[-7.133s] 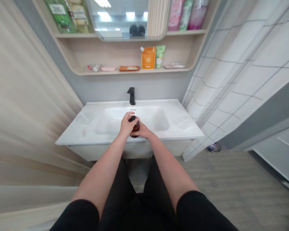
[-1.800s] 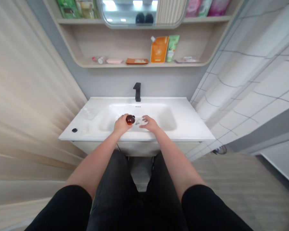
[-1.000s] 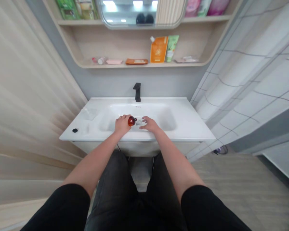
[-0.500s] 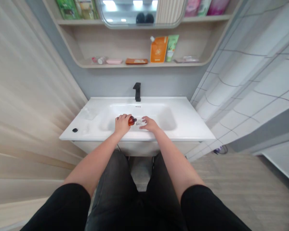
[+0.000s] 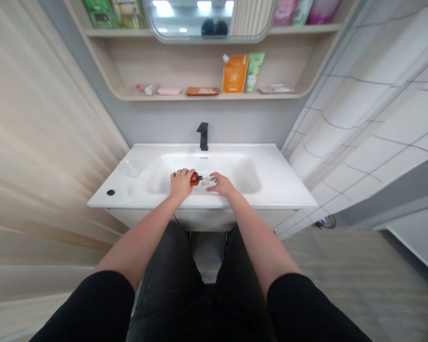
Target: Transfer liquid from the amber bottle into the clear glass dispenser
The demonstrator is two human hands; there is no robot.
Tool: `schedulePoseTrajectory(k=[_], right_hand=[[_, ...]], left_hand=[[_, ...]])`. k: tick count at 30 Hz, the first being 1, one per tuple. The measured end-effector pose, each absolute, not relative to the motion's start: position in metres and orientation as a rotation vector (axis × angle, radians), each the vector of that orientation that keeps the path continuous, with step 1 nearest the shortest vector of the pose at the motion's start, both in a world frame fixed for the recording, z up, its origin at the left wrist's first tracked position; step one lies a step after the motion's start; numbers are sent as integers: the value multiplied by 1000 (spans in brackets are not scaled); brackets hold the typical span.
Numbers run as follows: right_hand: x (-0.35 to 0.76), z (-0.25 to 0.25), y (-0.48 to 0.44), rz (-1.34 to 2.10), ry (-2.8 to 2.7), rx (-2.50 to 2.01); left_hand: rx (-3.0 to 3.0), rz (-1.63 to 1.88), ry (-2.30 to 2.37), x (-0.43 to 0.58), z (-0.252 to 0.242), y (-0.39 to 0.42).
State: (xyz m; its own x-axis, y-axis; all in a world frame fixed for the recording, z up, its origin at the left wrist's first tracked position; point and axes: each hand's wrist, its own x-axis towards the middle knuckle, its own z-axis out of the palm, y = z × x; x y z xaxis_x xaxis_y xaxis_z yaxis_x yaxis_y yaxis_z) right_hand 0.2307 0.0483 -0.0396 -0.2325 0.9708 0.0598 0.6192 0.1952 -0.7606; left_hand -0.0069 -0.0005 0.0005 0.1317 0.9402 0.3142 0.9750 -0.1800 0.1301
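My left hand (image 5: 181, 184) grips an amber glass bottle (image 5: 194, 179) that lies tilted on its side over the white basin (image 5: 199, 164). The bottle's narrow neck points right. My right hand (image 5: 221, 184) rests open in the basin, holding nothing. Its fingertips are close to a small clear object (image 5: 205, 181), which sits between the bottle's neck and my right hand. I cannot tell exactly what that clear object is.
A small black cap (image 5: 110, 192) lies on the counter's left side, near a clear soap dish (image 5: 131, 167). A black faucet (image 5: 203, 136) rises behind the basin. A wooden shelf (image 5: 207, 95) holds toiletries above, and a curtain hangs on the left.
The bottle stood upright with both hands at its top earlier. It now lies on its side in my left hand, with its neck turned right. The black cap now lies on the counter.
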Motion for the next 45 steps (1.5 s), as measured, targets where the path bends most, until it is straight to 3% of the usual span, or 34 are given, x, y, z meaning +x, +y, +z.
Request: schedulePoseTrajectory(k=[45], right_hand=[[231,-42,52,857,-1927,-1494]], left_hand=[[-2282,-522,-1928,-3,8,-7]])
